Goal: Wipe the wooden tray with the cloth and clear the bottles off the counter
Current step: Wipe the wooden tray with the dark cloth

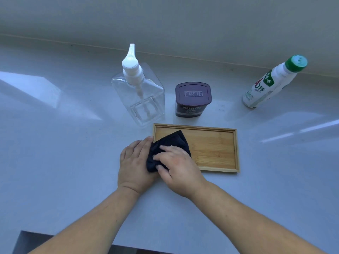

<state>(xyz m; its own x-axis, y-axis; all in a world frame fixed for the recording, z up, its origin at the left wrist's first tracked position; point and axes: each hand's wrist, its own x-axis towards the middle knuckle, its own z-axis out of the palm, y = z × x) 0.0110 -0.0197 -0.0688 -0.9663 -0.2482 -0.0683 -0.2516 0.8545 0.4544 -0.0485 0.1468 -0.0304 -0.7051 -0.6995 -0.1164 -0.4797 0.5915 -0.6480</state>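
Both hands work at the left end of the wooden tray [216,149], which lies near the counter's [55,162] front edge. The right hand [178,166] presses its spread fingers flat on the dark cloth [168,145]; the left hand [134,162] lies open against the tray's left rim, bracing it. Good wiping probably means long strokes toward the bare right end, into the corners. Behind stand a clear pump bottle [141,96], a cocoa tub [192,99] and, toward the back right, a green-capped bottle [271,85].
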